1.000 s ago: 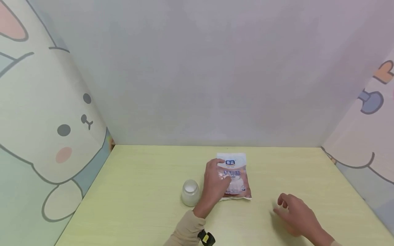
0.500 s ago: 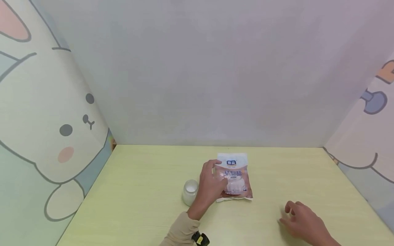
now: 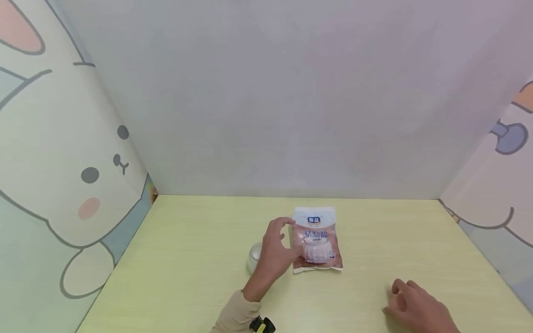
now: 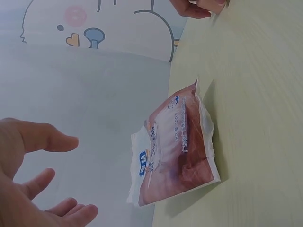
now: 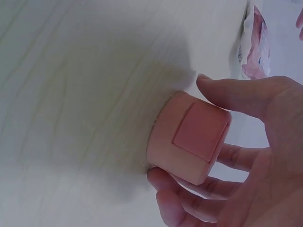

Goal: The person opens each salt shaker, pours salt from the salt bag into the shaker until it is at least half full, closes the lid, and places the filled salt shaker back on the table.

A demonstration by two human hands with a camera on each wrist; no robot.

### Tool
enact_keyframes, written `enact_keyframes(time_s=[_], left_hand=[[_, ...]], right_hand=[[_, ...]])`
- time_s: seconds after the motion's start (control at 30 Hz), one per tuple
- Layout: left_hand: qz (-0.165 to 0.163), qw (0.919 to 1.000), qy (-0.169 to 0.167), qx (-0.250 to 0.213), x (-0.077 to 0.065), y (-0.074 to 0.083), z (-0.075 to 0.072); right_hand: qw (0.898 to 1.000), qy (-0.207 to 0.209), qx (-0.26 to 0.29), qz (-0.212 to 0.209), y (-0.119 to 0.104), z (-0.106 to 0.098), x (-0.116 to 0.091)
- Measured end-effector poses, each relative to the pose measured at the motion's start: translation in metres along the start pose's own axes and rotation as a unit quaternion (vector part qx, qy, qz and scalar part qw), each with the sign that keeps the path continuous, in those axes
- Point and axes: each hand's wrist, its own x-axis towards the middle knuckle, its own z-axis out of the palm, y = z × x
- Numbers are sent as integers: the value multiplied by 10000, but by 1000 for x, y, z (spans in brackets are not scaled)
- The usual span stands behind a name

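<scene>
A pink and white bag of salt [image 3: 320,231] lies on the table in the head view. My left hand [image 3: 272,254] hovers just left of it, fingers loosely bent; a gap separates it from the bag in the left wrist view. A small glass jar [image 3: 252,262] with white contents stands behind that hand, partly hidden. At the lower right, my right hand [image 3: 420,307] is low over the table with curled fingers. In the right wrist view, its thumb and fingers close round a pink cap [image 5: 184,142] with a square flap, set rim-down on the table. The head view hides this cap.
The pale yellow table [image 3: 200,240] meets a plain grey wall [image 3: 266,101] at the back. Side walls with cartoon animal prints [image 3: 54,162] flank it. A black strapped device [image 3: 262,324] sits on the left sleeve [image 3: 237,312].
My left hand has drawn leftward off the salt bag, covering more of the jar. My right hand has moved right and toward me; the cap, partly visible beneath it earlier, is hidden in the head view.
</scene>
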Motion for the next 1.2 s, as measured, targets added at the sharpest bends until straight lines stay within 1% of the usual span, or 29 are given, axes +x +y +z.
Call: enact_keyframes(time_s=[0.13,0.2,0.3,0.4,0.47,0.63,0.7,0.97,1.07,1.2], left_hand=[[152,9998,77,-47,-1,0,-6],[179,9998,85,-7,-1,-1,-9],[168,9998,42,110,-1,-3,-15],[142,9996,16,234,-2,-6,-22],[173,9991,35,394,-3,-8,-27],[211,9950,100,975,-7,-12,-36],[157,9939,126,1082,-10,-14,-38],[-56,9933,214,1132,-15,-23,-47],[-62,9931,319,1123,-17,-28,-48],[-28,9933,519,1036,-22,-34,-48]], right_hand=[[10000,-25,-47,21,3,1,-2],[10000,-10,-62,-6,4,2,-4],[10000,21,-53,-79,7,4,-4],[10000,-6,-49,-62,10,5,-4],[10000,-49,-41,-42,11,6,-3],[9999,-139,27,34,15,7,0],[9999,-142,56,54,15,7,0],[9996,-269,84,79,14,1,-1],[9995,-262,125,149,12,-2,-1],[9998,-146,129,100,11,-2,0]])
